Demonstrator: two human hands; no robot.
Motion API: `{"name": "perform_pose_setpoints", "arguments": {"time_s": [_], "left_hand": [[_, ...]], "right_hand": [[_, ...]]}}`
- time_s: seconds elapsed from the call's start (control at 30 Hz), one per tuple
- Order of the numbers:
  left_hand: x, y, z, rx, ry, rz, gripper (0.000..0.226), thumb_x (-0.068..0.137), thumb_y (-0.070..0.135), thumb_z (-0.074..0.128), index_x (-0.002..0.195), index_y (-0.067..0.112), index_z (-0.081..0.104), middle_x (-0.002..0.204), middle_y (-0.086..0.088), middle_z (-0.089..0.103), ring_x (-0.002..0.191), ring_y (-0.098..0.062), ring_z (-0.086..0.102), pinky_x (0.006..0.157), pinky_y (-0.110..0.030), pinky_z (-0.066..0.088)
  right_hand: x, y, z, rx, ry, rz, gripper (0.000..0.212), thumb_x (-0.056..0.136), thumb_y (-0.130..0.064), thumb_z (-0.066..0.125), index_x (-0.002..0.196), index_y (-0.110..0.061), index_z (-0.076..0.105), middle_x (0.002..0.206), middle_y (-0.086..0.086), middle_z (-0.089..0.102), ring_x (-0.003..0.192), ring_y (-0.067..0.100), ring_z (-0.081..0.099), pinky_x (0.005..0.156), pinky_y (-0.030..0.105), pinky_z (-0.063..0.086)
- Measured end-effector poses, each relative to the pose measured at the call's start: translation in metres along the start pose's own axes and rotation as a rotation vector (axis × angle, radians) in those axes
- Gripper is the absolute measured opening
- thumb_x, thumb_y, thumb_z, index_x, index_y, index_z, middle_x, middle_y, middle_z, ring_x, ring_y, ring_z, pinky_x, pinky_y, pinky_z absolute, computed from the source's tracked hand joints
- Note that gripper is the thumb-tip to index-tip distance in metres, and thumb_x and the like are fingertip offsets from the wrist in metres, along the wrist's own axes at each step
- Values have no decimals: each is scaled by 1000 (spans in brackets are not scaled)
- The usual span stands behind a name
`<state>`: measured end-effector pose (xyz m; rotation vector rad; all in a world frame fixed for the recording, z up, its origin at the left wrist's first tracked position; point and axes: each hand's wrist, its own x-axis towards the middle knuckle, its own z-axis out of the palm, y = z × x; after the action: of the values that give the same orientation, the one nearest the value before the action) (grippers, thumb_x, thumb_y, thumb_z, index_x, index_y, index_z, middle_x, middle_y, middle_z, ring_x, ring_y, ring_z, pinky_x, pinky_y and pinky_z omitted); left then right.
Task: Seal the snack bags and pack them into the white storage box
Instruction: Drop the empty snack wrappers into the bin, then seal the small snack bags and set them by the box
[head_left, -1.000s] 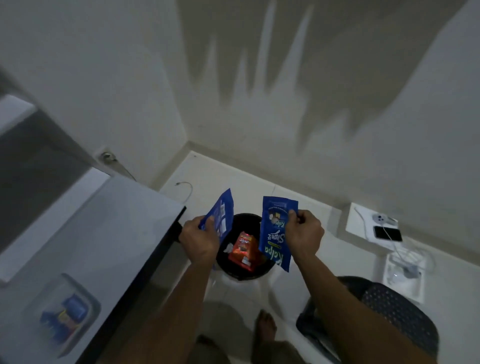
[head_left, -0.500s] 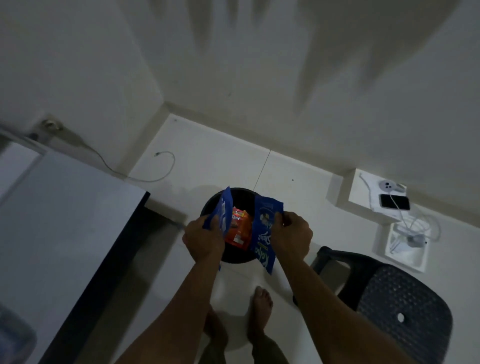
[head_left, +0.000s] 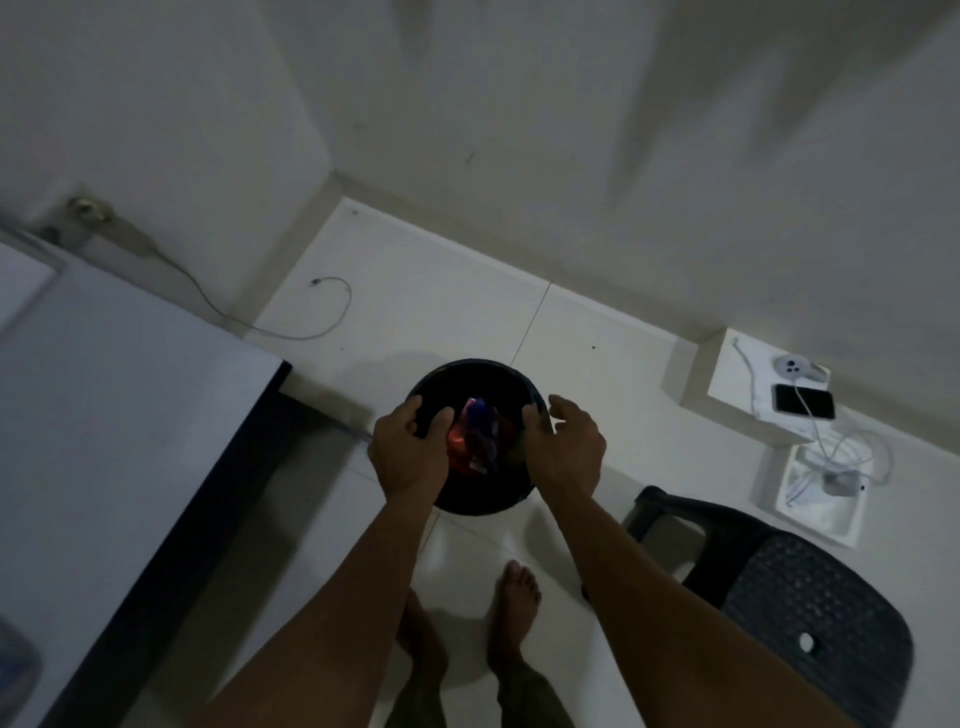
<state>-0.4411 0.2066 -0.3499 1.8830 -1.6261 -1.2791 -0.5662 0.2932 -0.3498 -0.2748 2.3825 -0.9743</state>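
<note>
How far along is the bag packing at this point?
Done: blue and orange wrappers lie inside the black bin on the floor. In hand: nothing; the left hand and right hand hover empty over the bin. Left: no white storage box shows here, so sealing and packing cannot be confirmed.

Blue and orange snack wrappers (head_left: 475, 434) lie inside the black bin (head_left: 475, 371).
</note>
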Motion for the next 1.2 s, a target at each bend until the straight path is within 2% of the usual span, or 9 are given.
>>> {"name": "perform_pose_setpoints", "arguments": {"time_s": [0.13,0.27,0.4,0.53,0.63,0.83,0.93,1.07,1.2], "left_hand": [[-23,25,-31,-37,45,13,46,83,36,74,121,13,66,114,-11,65,101,-23,62,91,-44,54],[-47,53,-70,-190,117,-21,43,82,31,76,119,12,68,112,-10,67,98,-21,63,84,-32,52],[-72,72,-113,-300,189,14,41,80,31,78,116,13,69,108,-8,67,93,-19,65,80,-31,54],[-101,82,-166,-349,277,18,33,79,24,80,108,9,72,96,-2,70,85,-14,64,74,-20,45],[-123,73,-215,-381,335,23,32,76,26,82,103,12,74,88,3,68,79,-12,64,79,-22,51],[-184,6,-331,-451,465,33,31,76,25,82,102,12,74,89,-2,71,77,-10,66,84,-28,56],[-229,-48,-386,-491,556,-9,25,78,23,81,98,11,73,84,1,70,75,-10,67,70,-21,56],[-287,-129,-439,-435,662,-82,27,79,26,79,102,11,74,91,2,71,85,-10,65,80,-26,52],[-338,-201,-467,-395,757,-227,24,82,25,76,102,11,73,92,1,67,82,-10,60,65,-16,43]], "right_hand": [[-20,-31,-24,11,-31,-54,46,91,-36,67,129,-11,62,123,7,67,113,23,63,97,32,47],[-44,-66,-48,51,-58,-115,43,88,-33,69,125,-11,65,117,8,70,108,24,65,98,36,51],[-71,-103,-67,99,-130,-188,43,88,-31,70,124,-9,66,116,6,70,102,20,66,90,21,43],[-103,-137,-79,135,-222,-242,35,84,-29,76,113,-10,72,100,6,72,93,19,66,89,21,44],[-133,-164,-71,118,-304,-334,28,80,-28,79,104,-13,74,89,3,71,91,20,68,88,24,48],[-230,-193,-27,70,-522,-575,26,80,-27,80,101,-13,76,96,7,75,90,20,69,92,35,54],[-298,-188,-3,66,-672,-618,23,81,-24,79,102,-14,75,98,5,74,91,20,69,90,39,56],[-385,-167,29,-9,-886,-692,19,84,-23,77,101,-16,74,98,2,74,94,19,69,88,39,58],[-455,-137,55,-101,-1060,-743,14,82,-19,78,96,-15,75,92,1,73,87,17,69,84,39,58]]}}
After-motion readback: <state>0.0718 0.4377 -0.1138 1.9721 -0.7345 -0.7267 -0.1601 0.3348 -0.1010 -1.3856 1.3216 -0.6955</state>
